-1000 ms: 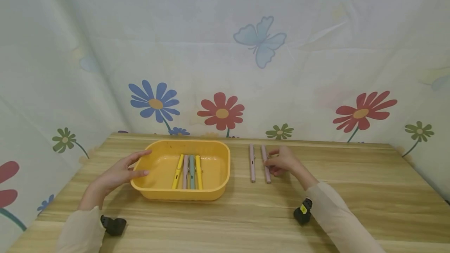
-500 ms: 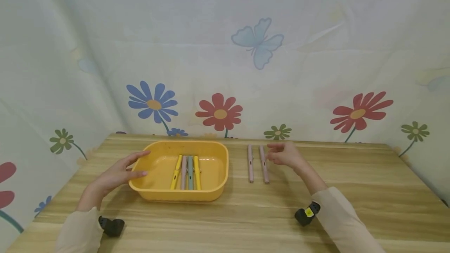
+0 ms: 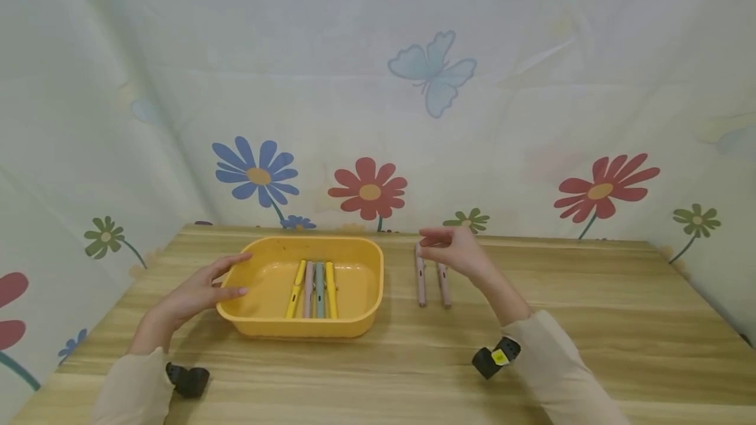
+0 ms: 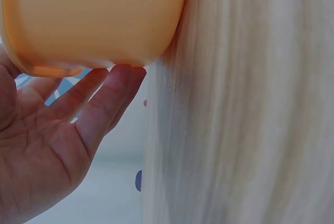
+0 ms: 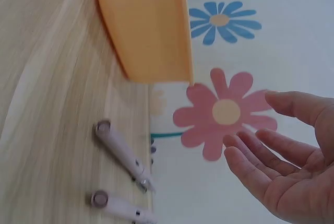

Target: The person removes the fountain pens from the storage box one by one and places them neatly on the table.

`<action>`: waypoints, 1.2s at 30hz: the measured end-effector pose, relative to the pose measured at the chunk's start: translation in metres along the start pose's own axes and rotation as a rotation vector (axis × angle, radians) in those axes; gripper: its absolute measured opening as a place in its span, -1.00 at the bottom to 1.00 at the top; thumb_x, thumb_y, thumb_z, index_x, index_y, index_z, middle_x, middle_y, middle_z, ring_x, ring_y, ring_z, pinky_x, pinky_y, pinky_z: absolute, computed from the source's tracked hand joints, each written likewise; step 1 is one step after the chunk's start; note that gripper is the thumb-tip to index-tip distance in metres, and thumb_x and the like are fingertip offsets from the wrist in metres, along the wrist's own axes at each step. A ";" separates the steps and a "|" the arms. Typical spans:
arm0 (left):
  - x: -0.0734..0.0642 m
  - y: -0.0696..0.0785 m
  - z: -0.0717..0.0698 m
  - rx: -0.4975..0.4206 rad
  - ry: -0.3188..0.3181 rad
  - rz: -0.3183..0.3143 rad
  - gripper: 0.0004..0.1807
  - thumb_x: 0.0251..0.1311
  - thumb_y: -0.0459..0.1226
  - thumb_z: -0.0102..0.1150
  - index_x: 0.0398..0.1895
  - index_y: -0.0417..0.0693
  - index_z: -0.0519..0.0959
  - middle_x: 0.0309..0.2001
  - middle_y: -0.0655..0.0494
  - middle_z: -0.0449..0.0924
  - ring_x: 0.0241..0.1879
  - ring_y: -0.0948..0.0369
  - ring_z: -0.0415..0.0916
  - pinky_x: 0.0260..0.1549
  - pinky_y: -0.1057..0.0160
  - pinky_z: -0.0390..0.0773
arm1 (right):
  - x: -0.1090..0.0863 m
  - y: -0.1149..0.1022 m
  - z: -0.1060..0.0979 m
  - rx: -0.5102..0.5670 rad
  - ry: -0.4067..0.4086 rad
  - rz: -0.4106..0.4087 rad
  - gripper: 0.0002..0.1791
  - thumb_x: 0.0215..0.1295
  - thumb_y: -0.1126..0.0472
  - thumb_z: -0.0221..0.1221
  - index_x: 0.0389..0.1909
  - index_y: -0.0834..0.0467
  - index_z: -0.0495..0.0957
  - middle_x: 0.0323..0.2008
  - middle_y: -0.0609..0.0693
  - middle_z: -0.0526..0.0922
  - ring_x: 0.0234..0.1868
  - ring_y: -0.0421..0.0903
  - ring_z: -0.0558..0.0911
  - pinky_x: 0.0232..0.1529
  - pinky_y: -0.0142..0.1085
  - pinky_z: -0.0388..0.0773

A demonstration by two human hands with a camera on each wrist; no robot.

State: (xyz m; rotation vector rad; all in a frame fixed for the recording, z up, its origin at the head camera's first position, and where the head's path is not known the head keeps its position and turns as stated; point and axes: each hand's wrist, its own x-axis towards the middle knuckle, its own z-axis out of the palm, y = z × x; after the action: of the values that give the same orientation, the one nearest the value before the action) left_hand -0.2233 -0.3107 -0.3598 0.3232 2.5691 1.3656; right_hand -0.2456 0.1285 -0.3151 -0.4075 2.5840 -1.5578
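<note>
My left hand (image 3: 191, 295) holds the left rim of a yellow plastic basin (image 3: 300, 328). In the left wrist view its fingers (image 4: 107, 104) touch the basin's outer wall. Inside the basin lie a yellow pen (image 3: 294, 290), a pink pen (image 3: 309, 288), a grey-green pen (image 3: 320, 288) and another yellow pen (image 3: 332, 290), side by side. Right of the basin, two pale pink capped pens, a left one (image 3: 421, 284) and a right one (image 3: 444, 286), lie roughly parallel. Above their far ends hovers my right hand (image 3: 461, 254), fingers apart and holding nothing in the right wrist view.
The wooden table (image 3: 378, 379) reaches back to a flower-printed cloth (image 3: 514, 117). This cloth also hangs along the left side. Black wrist cameras, one on the left (image 3: 188, 380) and one on the right (image 3: 496, 358), sit at the sleeves.
My right hand has let go of the right pink pen, risen, and moved left over the far ends of both pens. The left hand stays at the basin.
</note>
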 end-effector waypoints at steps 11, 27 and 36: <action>0.000 0.000 0.000 0.018 0.004 -0.009 -0.20 0.16 -0.17 0.15 0.39 -0.15 0.00 0.36 -0.39 -0.21 0.18 -0.41 0.08 -0.13 -0.01 0.52 | 0.009 -0.024 0.036 0.067 -0.081 -0.087 -0.51 0.10 0.31 0.24 0.09 0.32 0.44 -0.13 0.20 0.60 -0.11 0.00 0.59 -0.10 -0.28 0.54; 0.002 -0.004 0.001 -0.008 -0.006 0.031 -0.22 0.14 -0.21 0.17 0.37 -0.19 0.04 0.35 -0.41 -0.21 0.18 -0.45 0.03 -0.12 -0.01 0.52 | 0.017 -0.034 0.086 -0.005 -0.144 -0.142 -0.50 0.03 0.27 0.30 0.04 0.31 0.48 -0.12 0.18 0.60 -0.13 -0.03 0.59 -0.13 -0.34 0.54; 0.000 -0.001 -0.001 0.017 0.014 0.034 -0.23 0.13 -0.19 0.18 0.36 -0.19 0.06 0.35 -0.39 -0.17 0.19 -0.45 -0.01 -0.09 -0.08 0.48 | 0.023 -0.035 0.108 -0.038 -0.211 -0.192 -0.51 0.02 0.31 0.30 0.03 0.34 0.49 -0.07 0.25 0.58 -0.09 0.06 0.59 -0.15 -0.34 0.55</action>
State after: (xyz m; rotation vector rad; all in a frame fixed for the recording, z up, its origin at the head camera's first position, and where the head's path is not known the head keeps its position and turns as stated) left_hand -0.2236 -0.3121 -0.3600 0.3630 2.5996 1.3623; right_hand -0.2375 0.0144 -0.3338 -0.7993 2.4767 -1.4315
